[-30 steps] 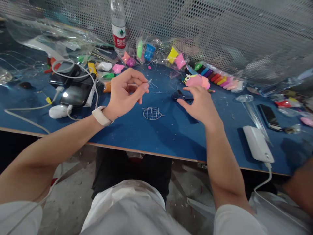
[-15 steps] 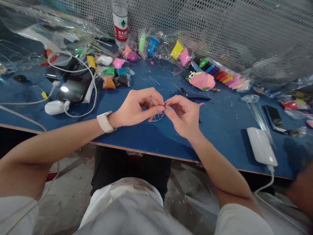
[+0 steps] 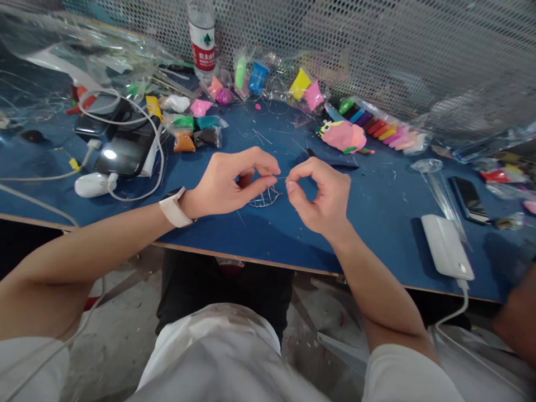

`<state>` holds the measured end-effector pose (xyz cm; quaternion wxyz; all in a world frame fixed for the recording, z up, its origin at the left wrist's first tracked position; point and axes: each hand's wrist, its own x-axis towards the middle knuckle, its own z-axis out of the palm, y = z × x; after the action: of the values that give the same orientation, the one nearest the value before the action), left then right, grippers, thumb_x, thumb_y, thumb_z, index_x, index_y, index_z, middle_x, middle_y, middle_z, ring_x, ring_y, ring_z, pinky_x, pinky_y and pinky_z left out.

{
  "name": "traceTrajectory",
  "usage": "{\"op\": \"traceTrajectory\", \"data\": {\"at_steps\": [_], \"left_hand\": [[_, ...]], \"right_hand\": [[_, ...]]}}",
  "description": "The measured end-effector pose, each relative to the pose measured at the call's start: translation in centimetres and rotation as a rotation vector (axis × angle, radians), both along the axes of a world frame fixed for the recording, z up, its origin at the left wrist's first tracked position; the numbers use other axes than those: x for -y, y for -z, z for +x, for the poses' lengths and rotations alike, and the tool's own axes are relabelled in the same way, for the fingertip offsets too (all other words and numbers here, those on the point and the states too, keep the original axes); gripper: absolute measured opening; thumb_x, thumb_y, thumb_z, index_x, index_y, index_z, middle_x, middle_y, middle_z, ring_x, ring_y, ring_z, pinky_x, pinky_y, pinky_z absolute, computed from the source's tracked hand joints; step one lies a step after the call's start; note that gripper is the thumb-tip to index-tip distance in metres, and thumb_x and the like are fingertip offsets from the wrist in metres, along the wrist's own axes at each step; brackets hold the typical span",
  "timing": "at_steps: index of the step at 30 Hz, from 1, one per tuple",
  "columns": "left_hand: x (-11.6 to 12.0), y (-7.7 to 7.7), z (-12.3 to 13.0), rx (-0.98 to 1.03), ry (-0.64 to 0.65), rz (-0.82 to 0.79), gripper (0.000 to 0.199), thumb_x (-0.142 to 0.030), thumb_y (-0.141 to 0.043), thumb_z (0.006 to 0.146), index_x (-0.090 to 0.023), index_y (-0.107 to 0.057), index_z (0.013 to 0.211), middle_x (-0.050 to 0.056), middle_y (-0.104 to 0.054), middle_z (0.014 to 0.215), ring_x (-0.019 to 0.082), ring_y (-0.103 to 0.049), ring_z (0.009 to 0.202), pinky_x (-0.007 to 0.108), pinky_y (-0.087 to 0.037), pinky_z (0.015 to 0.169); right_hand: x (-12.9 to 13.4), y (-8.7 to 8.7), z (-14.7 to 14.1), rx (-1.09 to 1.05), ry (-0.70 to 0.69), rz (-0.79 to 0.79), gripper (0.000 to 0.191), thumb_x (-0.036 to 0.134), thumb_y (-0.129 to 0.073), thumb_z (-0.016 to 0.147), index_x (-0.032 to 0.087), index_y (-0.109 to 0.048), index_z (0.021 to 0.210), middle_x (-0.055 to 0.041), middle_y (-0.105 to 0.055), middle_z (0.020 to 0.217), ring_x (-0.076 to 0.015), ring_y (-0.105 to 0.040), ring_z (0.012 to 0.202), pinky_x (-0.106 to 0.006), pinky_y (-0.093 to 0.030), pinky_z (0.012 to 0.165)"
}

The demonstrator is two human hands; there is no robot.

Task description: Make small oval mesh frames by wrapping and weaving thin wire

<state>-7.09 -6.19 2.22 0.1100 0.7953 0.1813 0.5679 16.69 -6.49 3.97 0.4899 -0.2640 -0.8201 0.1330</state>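
Note:
My left hand, with a white-banded watch at the wrist, pinches a thin wire between thumb and forefinger. The wire spans the small gap to my right hand, whose thumb and forefinger are closed in a ring on its other end. Just below the left fingertips lies a round, silvery wire frame with crossing strands, partly covered by that hand. Behind my right hand, a dark-handled tool rests on the blue table, its near part hidden.
A pink clay figure lies beyond the right hand. Bagged coloured clay, a water bottle and a mesh panel line the back. Power banks with cables are left; a white power bank and a phone are right.
My hands were together at the fingertips and have drawn slightly apart, the right one moving right. The thin wire and more of the wire frame now show between them.

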Motion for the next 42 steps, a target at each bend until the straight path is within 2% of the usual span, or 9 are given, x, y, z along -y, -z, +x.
{"op": "traceTrajectory", "data": {"at_steps": [5, 8, 12, 18, 22, 26, 31, 35, 42], "left_hand": [[-0.4, 0.3, 0.0, 0.012, 0.057, -0.125, 0.012, -0.016, -0.08, 0.107, -0.021, -0.075, 0.117, -0.002, -0.079, 0.088, 0.0, -0.049, 0.049, 0.013, -0.04, 0.045], [-0.7, 0.6, -0.2, 0.022, 0.04, -0.149, 0.01, -0.026, -0.081, 0.109, -0.024, -0.076, 0.117, -0.001, -0.08, 0.09, 0.002, -0.052, 0.049, 0.016, -0.041, 0.044], [-0.8, 0.8, -0.3, 0.048, 0.038, -0.2, 0.012, -0.036, -0.08, 0.111, -0.026, -0.077, 0.117, 0.001, -0.081, 0.091, 0.005, -0.06, 0.053, 0.018, -0.045, 0.044], [-0.6, 0.6, 0.0, 0.049, 0.134, -0.215, 0.009, -0.028, -0.079, 0.112, -0.021, -0.074, 0.112, -0.001, -0.08, 0.085, 0.004, -0.063, 0.05, 0.015, -0.048, 0.046], [-0.5, 0.5, -0.1, 0.038, 0.15, -0.223, 0.011, -0.025, -0.079, 0.112, -0.024, -0.072, 0.12, -0.001, -0.083, 0.086, 0.005, -0.067, 0.052, 0.015, -0.05, 0.048], [-0.7, 0.6, -0.3, -0.003, 0.132, -0.238, 0.014, -0.026, -0.079, 0.112, -0.025, -0.072, 0.123, -0.002, -0.083, 0.085, 0.006, -0.066, 0.051, 0.017, -0.051, 0.049], [-0.8, 0.8, -0.5, -0.013, 0.123, -0.251, 0.012, -0.027, -0.08, 0.11, -0.023, -0.074, 0.119, -0.002, -0.08, 0.08, 0.007, -0.066, 0.049, 0.018, -0.051, 0.047], [-0.8, 0.7, -0.5, -0.029, 0.125, -0.246, 0.012, -0.027, -0.08, 0.11, -0.023, -0.074, 0.12, -0.001, -0.081, 0.081, 0.007, -0.065, 0.048, 0.018, -0.052, 0.048], [-0.9, 0.7, -0.7, -0.021, 0.134, -0.251, 0.014, -0.03, -0.082, 0.11, -0.023, -0.075, 0.12, -0.001, -0.081, 0.08, 0.007, -0.066, 0.048, 0.018, -0.049, 0.047]], "right_hand": [[0.0, -0.4, 0.4, 0.012, 0.052, -0.014, 0.017, 0.03, -0.072, 0.103, 0.029, -0.07, 0.086, -0.0008, -0.076, 0.081, -0.0226, -0.069, 0.075, -0.043, -0.059, 0.076], [0.4, -0.2, 0.1, -0.044, 0.045, -0.168, 0.019, 0.036, -0.077, 0.105, 0.03, -0.075, 0.087, -0.0018, -0.079, 0.084, -0.0233, -0.071, 0.078, -0.044, -0.06, 0.078], [0.4, 0.4, -0.6, -0.189, -0.075, -0.446, 0.029, 0.055, -0.089, 0.101, 0.03, -0.081, 0.087, -0.0003, -0.083, 0.086, -0.0216, -0.076, 0.079, -0.041, -0.066, 0.077], [0.2, 0.9, -1.4, -0.297, -0.175, -0.658, 0.039, 0.061, -0.105, 0.086, 0.028, -0.083, 0.084, 0.0014, -0.084, 0.082, -0.0193, -0.079, 0.075, -0.036, -0.068, 0.073], [0.2, 0.9, -1.4, -0.294, -0.15, -0.612, 0.034, 0.056, -0.103, 0.088, 0.029, -0.083, 0.084, 0.0022, -0.083, 0.081, -0.0185, -0.077, 0.073, -0.036, -0.068, 0.074], [0.2, 0.6, -0.6, -0.213, -0.038, -0.4, 0.018, 0.038, -0.092, 0.099, 0.029, -0.082, 0.086, 0.0019, -0.082, 0.082, -0.019, -0.074, 0.074, -0.038, -0.064, 0.074], [0.3, -0.3, 0.3, -0.086, 0.088, -0.18, 0.018, 0.032, -0.08, 0.102, 0.031, -0.077, 0.085, 0.0001, -0.081, 0.082, -0.0223, -0.072, 0.075, -0.044, -0.062, 0.077], [0.3, -0.4, 0.5, -0.069, 0.068, -0.174, 0.016, 0.031, -0.079, 0.103, 0.031, -0.077, 0.087, 0.0002, -0.081, 0.083, -0.0224, -0.073, 0.075, -0.044, -0.062, 0.077], [0.3, 0.6, 0.0, -0.082, 0.011, -0.306, 0.015, 0.034, -0.083, 0.104, 0.03, -0.081, 0.09, 0.0008, -0.082, 0.085, -0.0215, -0.074, 0.079, -0.042, -0.064, 0.081]]}}
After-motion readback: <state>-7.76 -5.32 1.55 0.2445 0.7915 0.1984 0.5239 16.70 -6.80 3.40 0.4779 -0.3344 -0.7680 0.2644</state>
